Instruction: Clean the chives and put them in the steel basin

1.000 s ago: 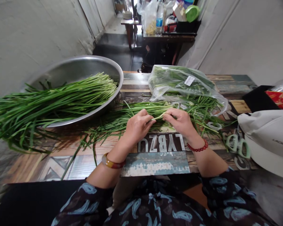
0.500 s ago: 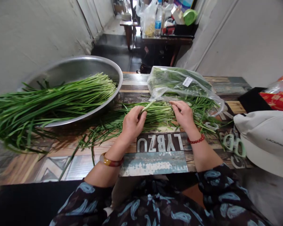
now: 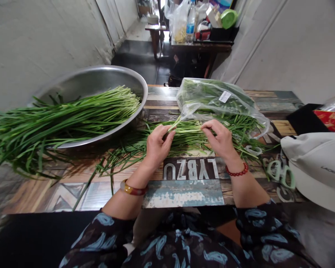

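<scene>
My left hand (image 3: 159, 143) is closed around a few garlic chives (image 3: 175, 123), whose pale ends poke up past my thumb. Under and between both hands lies a loose pile of garlic chives (image 3: 188, 136) on the table. My right hand (image 3: 218, 137) is at the pale ends of that pile, thumb and forefinger pinched together; whatever is between them is too small to make out. Behind the hands, a clear plastic bag (image 3: 209, 93) with a white label holds more chives. To the left, a large metal basin (image 3: 143, 87) carries a thick bundle, its green leaves hanging over the rim.
Green-handled scissors (image 3: 281, 173) lie on the table (image 3: 184, 193) at the right, beside a pale cap (image 3: 312, 160). A dark box and a red package (image 3: 332, 117) stand behind the cap. Farther back, a second table (image 3: 203, 47) bears a water bottle (image 3: 190, 26) and bags.
The view has shifted slightly, moving the scene a little to the right. Both hands keep nearly the same pose, the left still holding its chives.
</scene>
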A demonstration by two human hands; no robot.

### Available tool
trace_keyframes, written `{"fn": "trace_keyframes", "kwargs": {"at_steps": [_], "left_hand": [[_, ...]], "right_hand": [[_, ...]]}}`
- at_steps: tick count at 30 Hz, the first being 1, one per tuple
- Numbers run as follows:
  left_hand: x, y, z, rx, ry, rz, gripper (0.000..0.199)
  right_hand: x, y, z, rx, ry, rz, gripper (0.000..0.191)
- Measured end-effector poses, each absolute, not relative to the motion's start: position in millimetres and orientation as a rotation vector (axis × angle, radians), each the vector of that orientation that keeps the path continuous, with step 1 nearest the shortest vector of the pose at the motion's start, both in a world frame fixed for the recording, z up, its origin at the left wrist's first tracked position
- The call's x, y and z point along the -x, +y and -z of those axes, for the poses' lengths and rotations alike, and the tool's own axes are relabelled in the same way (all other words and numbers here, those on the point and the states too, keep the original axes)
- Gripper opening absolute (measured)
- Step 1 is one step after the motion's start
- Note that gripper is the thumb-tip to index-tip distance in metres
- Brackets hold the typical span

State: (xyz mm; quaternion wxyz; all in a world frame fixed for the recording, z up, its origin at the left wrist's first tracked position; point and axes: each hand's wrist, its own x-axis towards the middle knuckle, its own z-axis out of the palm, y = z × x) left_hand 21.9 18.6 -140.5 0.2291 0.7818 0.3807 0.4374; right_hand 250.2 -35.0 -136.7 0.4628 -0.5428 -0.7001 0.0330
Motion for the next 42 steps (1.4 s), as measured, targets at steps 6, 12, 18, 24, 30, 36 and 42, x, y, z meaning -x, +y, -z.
{"fn": "trace_keyframes", "kwargs": {"at_steps": [6, 12, 18, 24, 30, 36, 42], "left_hand": [[-22, 20, 144, -2.229, 0.967, -1.064, 0.011], [-23, 23, 143, -2.225, 0.976, -0.890, 0.022], [-22, 22, 141, -2.246, 1.007, -0.824, 0.023], [-23, 21, 143, -2.278, 0.991, -0.843, 0.020], [-22, 21, 144, -2.391, 1.034, -0.893, 0.016], [-22, 19, 144, -2.457, 1.033, -0.980, 0.015], [-23, 17, 143, -2.498, 1.029, -1.021, 0.017]], "right_hand": [[-236, -38, 140, 1.379, -1.604, -0.323, 0.022], [-236, -37, 142, 1.450, -1.592, -0.341, 0.038], [-232, -39, 142, 1.341, -1.703, -0.318, 0.024], [-222, -37, 149, 1.327, -1.721, -0.287, 0.017], [-239, -33, 152, 1.402, -1.245, -0.617, 0.023], [-248, -36, 142, 1.381, -1.325, -0.418, 0.029], [-232, -40, 140, 1.253, -1.825, -0.182, 0.012]]}}
